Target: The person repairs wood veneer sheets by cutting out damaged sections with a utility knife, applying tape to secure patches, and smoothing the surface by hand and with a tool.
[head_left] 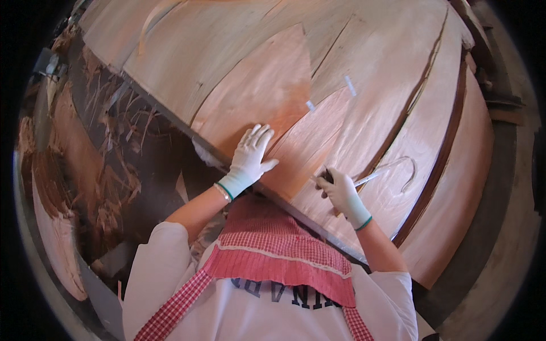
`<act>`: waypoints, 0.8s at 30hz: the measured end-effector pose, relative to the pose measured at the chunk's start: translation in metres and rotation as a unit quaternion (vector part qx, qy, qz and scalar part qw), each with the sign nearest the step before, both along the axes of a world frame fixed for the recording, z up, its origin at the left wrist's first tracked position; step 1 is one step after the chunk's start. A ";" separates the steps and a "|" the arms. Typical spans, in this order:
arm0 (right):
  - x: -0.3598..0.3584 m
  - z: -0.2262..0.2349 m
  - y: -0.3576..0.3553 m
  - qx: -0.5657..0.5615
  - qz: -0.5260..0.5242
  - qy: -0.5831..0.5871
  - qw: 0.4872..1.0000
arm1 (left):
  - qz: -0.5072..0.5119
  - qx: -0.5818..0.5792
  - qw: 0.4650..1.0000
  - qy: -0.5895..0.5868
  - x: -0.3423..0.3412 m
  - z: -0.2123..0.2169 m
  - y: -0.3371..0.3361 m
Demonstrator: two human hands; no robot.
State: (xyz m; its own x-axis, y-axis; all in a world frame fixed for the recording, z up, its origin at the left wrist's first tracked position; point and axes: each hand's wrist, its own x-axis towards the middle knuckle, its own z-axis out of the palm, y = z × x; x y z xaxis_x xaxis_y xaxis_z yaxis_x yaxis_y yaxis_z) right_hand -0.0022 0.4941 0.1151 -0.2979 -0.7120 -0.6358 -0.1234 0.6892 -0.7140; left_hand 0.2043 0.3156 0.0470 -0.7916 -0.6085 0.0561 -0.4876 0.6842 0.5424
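My left hand (250,157), in a white glove with a green cuff, lies flat with fingers stretched on a reddish wood veneer sheet (267,85). My right hand (341,193), gloved alike, is closed near the veneer's lower edge. A slim white stick-like tool (372,176) runs out from behind that hand toward the right, and a small dark part shows at its fingers; its kind is unclear. Between the hands lies a narrower reddish veneer piece (310,142). Small pale tape strips (350,86) sit at the upper ends of the seams.
Larger pale veneer sheets (409,74) spread beneath, with long dark gaps (418,102) at the right. Torn veneer scraps (108,170) heap on the left, below the stack's edge. A thin curled strip (149,25) lies at the upper left.
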 end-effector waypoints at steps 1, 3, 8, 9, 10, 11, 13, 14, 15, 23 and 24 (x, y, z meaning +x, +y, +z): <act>0.014 -0.001 0.005 0.004 -0.009 -0.010 1.000 | 0.012 -0.009 1.000 -0.007 0.015 -0.001 0.009; 0.035 -0.006 0.005 -0.004 -0.022 -0.028 0.999 | 0.038 -0.011 0.998 -0.044 0.036 -0.005 0.023; 0.070 -0.031 -0.034 -0.046 -0.044 -0.022 0.998 | 0.061 -0.022 0.998 0.005 0.049 -0.013 0.032; 0.073 -0.037 -0.042 -0.048 -0.028 -0.007 0.998 | 0.059 -0.021 0.998 0.010 0.049 -0.014 0.032; 0.075 -0.043 -0.050 -0.056 -0.022 0.011 0.998 | 0.062 -0.022 0.998 0.022 0.049 -0.014 0.033; 0.077 -0.049 -0.058 -0.063 -0.021 0.011 0.998 | 0.063 -0.021 0.998 0.020 0.050 -0.014 0.033; 0.079 -0.062 -0.069 -0.044 -0.015 0.004 0.999 | 0.060 -0.014 0.998 0.018 0.051 -0.015 0.034; 0.082 -0.068 -0.075 -0.044 -0.005 0.033 0.998 | 0.063 -0.014 0.998 0.021 0.051 -0.017 0.034; 0.085 -0.074 -0.080 -0.048 0.006 0.054 0.997 | 0.059 -0.037 0.997 0.029 0.051 -0.019 0.035; 0.063 -0.070 -0.073 -0.061 0.217 0.312 0.923 | -0.065 -0.161 0.983 -0.050 0.049 -0.036 0.047; 0.052 -0.064 -0.071 -0.076 0.225 0.311 0.920 | -0.074 -0.165 0.981 -0.067 0.050 -0.036 0.049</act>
State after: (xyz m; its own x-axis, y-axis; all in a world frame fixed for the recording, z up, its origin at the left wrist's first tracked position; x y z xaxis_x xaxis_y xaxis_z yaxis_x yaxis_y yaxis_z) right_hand 0.0494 0.4233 0.0515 -0.2241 -0.9188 -0.3248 -0.7887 0.3668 -0.4934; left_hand 0.2542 0.3643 0.0112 -0.8836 -0.4524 0.1205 -0.4212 0.8805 0.2175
